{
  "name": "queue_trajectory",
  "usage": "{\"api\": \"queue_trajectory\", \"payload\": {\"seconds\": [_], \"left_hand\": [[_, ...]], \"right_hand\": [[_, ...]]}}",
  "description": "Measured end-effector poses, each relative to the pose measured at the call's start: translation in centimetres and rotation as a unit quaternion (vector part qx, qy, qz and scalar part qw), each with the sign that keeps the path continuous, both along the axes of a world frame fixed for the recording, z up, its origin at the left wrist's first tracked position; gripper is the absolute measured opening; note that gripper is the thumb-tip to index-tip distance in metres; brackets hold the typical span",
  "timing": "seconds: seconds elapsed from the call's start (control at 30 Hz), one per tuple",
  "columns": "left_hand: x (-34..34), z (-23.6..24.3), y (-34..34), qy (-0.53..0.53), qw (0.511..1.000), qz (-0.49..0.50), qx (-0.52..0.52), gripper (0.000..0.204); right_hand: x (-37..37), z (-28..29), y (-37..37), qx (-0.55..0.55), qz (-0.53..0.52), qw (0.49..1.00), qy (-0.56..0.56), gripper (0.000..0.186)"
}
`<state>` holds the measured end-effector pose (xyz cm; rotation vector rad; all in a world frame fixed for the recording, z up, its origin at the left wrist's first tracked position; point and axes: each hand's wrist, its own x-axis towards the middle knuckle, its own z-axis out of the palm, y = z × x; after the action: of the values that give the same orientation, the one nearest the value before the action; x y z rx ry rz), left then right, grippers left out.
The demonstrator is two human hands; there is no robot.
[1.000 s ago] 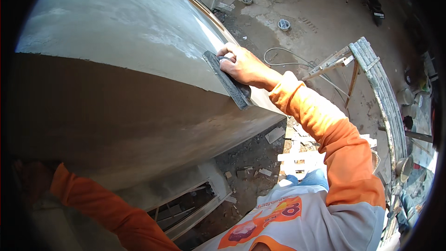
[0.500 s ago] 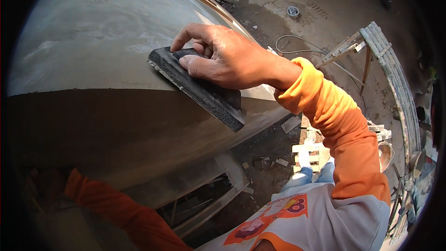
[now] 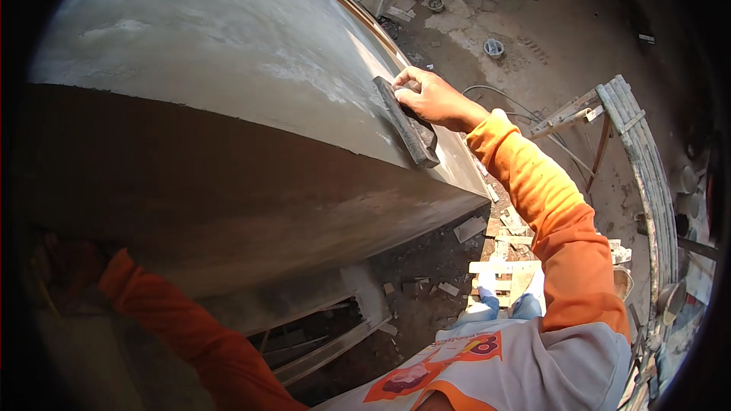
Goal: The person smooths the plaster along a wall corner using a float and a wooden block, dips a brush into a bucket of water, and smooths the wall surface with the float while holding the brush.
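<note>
My right hand [image 3: 430, 99] is closed around the back of a dark rectangular plastering float [image 3: 411, 133] with a rough, thick grey edge. The float lies against the smooth grey plastered wall [image 3: 251, 53], near its sunlit right end and just above the edge where the shaded face [image 3: 190, 175] begins. In deep shadow at the lower left is my left hand [image 3: 72, 270], close to the shaded surface. Its fingers are too dark to tell what they hold, if anything.
My feet stand on a wooden slatted platform [image 3: 502, 266] high over the ground. A long plank scaffold [image 3: 643, 160] on legs runs down the right. Below lie a bucket [image 3: 494, 49], a hose [image 3: 495, 89] and scattered rubble. A framed opening [image 3: 320, 335] sits under the shaded face.
My right hand has moved the float to the right and away along the wall, toward its end. The view has shifted slightly; my left hand stays at the lower left.
</note>
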<state>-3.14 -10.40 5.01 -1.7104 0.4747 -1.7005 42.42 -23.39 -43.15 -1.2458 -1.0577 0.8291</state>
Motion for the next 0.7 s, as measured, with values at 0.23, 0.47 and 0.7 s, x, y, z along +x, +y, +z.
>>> {"api": "queue_trajectory", "payload": {"seconds": [0.23, 0.47, 0.7], "left_hand": [[-1.2, 0.4, -0.5, 0.001, 1.0, 0.019, -0.001, 0.05], [-0.3, 0.8, 0.9, 0.009, 1.0, 0.002, 0.009, 0.049], [-2.0, 1.2, -0.1, 0.014, 1.0, 0.019, 0.02, 0.049]], "right_hand": [[-4.3, 16.4, -5.5, 0.153, 0.04, 0.985, -0.07, 0.027], [-1.5, -8.1, -2.5, -0.158, 0.032, 0.985, -0.058, 0.028], [-2.9, 7.7, -3.0, 0.08, 0.067, 0.992, -0.064, 0.028]]}}
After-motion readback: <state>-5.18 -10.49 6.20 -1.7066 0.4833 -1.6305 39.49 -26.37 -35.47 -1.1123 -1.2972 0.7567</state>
